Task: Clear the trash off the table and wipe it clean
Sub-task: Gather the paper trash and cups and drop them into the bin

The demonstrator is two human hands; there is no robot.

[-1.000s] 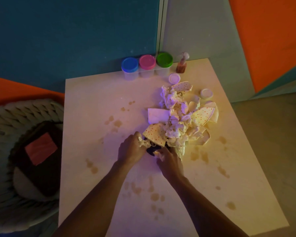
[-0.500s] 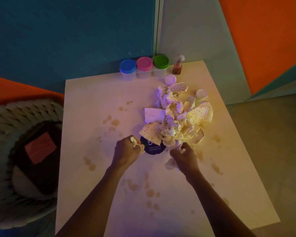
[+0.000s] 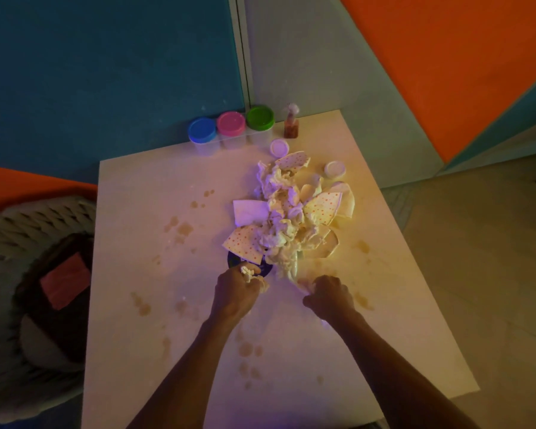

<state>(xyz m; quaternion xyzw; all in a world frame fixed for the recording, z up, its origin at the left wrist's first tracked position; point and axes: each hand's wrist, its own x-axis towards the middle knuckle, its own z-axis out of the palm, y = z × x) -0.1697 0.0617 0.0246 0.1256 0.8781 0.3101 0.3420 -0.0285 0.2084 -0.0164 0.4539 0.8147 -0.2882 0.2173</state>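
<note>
On the stained table (image 3: 143, 212), the trash pile (image 3: 288, 218) runs lengthwise from the near hands toward the far wall. Left hand (image 3: 234, 292) grips a crumpled tissue (image 3: 250, 271); right hand (image 3: 328, 294) clutches a paper wad (image 3: 304, 284).

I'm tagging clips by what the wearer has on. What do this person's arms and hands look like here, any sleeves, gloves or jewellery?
Both forearms are bare up to the bottom edge of the picture: no sleeve shows. The left hand and right hand wear no gloves, and no watch, bracelet or ring shows. The light is dim and tinted, so small details could be missed.
</note>
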